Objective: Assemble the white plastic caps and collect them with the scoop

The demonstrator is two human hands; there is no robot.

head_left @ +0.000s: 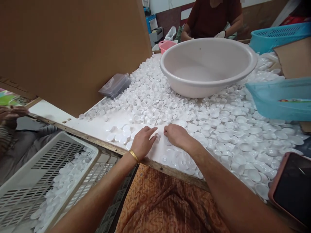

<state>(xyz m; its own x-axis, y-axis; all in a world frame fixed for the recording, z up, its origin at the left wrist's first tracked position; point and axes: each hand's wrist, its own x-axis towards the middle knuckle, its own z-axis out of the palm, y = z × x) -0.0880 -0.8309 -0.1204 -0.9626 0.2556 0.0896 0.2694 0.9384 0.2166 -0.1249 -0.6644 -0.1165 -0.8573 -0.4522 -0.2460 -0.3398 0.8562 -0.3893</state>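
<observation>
Over the near edge of the white tabletop, my left hand has its thumb and forefinger apart. A small translucent white piece is by the thumb tip; I cannot tell whether they touch. Close on the right is my right hand, fingers curled in, and whatever they may hold is hidden. Flat round white pieces lie left of my left hand. Translucent round pieces are spread below my right hand. Beyond both hands is a wide heap of small white cup-like plastic pieces.
A large white basin stands on the heap. Cardboard rises at left, beside a clear plastic packet. Blue baskets and a phone are right. A white crate holds pieces. A co-worker sits opposite; another person's hand shows left.
</observation>
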